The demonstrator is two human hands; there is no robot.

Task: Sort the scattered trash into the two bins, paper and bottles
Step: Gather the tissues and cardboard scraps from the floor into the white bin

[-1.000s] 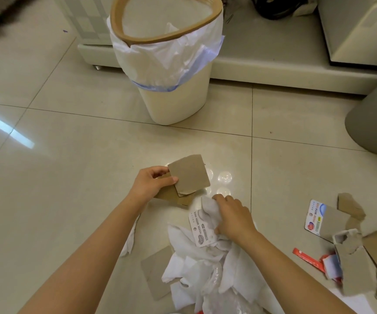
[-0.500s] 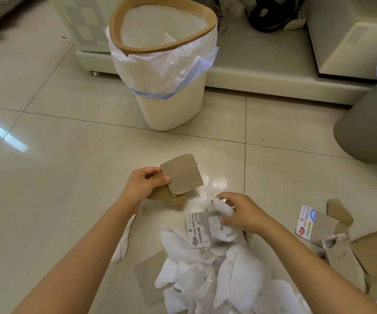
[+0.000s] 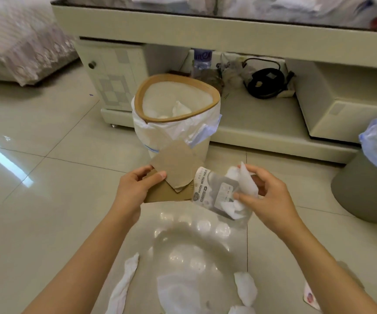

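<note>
My left hand [image 3: 135, 189] pinches a stack of brown cardboard pieces [image 3: 175, 166], held up in front of the white bin [image 3: 176, 123] with a wooden rim and white liner. My right hand [image 3: 266, 193] grips a printed packaging card [image 3: 212, 191] together with crumpled white tissue [image 3: 241, 180], just right of the cardboard. White paper lies inside the white bin. A grey bin [image 3: 364, 191] with a blue liner stands at the right edge. More white tissue [image 3: 183, 291] lies on the floor below my hands.
A cream low cabinet [image 3: 251, 30] stands behind the bins; its open shelf holds a plastic bottle [image 3: 202, 62] and a black object [image 3: 266, 80]. A tissue strip [image 3: 124, 284] and a printed card [image 3: 309, 298] lie on the tiled floor.
Both hands lifted from the floor pile toward the white bin. The right hand picked up the printed card and tissue. The camera tilted up, showing the cabinet shelf.
</note>
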